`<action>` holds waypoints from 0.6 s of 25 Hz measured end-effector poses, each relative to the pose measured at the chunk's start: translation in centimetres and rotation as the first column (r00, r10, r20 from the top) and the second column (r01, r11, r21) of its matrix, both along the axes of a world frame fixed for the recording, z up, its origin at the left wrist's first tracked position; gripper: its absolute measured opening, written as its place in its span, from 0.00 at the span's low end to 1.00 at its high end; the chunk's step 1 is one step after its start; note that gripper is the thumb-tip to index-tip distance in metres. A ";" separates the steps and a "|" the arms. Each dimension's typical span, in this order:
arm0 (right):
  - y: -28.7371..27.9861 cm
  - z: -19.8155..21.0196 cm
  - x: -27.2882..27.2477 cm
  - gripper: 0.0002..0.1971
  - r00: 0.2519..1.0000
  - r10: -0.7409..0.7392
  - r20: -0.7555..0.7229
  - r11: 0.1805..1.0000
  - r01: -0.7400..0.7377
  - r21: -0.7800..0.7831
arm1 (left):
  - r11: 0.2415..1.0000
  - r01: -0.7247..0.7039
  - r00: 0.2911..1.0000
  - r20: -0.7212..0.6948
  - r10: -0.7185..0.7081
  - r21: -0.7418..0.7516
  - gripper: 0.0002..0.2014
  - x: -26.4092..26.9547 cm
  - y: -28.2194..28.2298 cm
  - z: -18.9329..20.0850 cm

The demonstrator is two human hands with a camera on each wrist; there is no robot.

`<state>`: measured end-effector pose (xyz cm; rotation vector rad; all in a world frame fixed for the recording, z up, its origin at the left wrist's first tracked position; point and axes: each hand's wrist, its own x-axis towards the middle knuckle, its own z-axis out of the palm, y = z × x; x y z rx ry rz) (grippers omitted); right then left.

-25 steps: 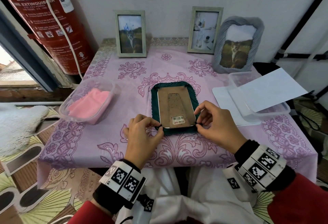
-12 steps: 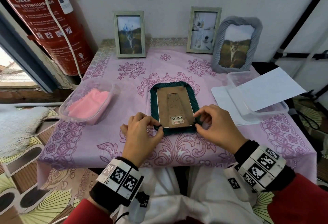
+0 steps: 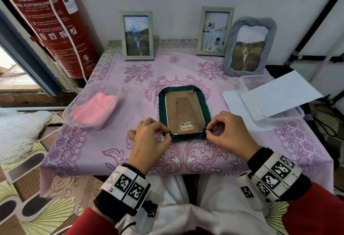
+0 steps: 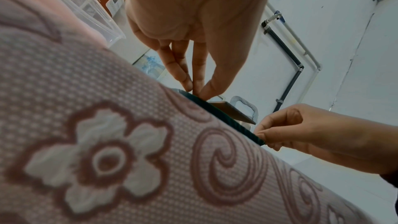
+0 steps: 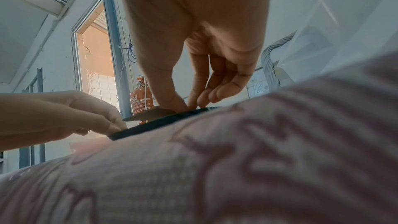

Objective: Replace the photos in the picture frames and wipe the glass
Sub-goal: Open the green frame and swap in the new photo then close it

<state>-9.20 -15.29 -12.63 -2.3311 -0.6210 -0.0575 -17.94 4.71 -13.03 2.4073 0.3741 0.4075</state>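
A dark green picture frame [image 3: 162, 108] lies face down in the middle of the table, its brown backing board [image 3: 184, 110] facing up. My left hand [image 3: 166, 134] pinches a small black tab at the frame's near left corner. My right hand [image 3: 208, 131] pinches the matching tab at the near right corner. In the left wrist view my left hand [image 4: 198, 90] has its fingertips down on the frame's edge [image 4: 226, 118]. In the right wrist view my right hand [image 5: 187, 106] has its thumb on the backing board [image 5: 150, 113], whose near edge stands slightly above the frame [image 5: 137, 129].
Three photo frames stand along the back wall: pale green [image 3: 137, 35], pale green [image 3: 215, 31] and grey [image 3: 249, 46]. A clear tub [image 3: 74, 108] at the left holds a pink cloth [image 3: 95, 108]. White sheets [image 3: 279, 93] lie over a clear tub [image 3: 279, 121] at the right. A red fire extinguisher [image 3: 52, 20] stands at far left.
Both hands have stayed at the frame's near corners. My right fingers have slid down from the frame's right edge to the corner tab.
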 end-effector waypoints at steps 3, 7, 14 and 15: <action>0.0 0.2 0.1 0.05 0.999 0.012 -0.038 1.000 -0.013 -0.022 | 1.000 0.027 1.000 -0.011 -0.027 0.012 0.03 0.2 0.1 0.1; 0.0 1.1 1.2 0.02 0.997 -0.023 -0.071 1.000 0.024 0.014 | 0.994 0.081 0.996 0.050 -0.078 -0.069 0.02 0.9 1.6 1.0; 3.0 2.6 1.8 0.08 0.979 0.203 -0.022 0.979 -0.203 -0.003 | 0.998 -0.007 0.990 -0.144 -0.001 -0.057 0.14 3.9 3.7 0.9; 3.4 2.5 1.8 0.10 0.965 0.258 -0.045 0.963 -0.261 -0.070 | 0.999 -0.002 0.987 -0.163 -0.007 -0.051 0.15 4.0 3.7 0.7</action>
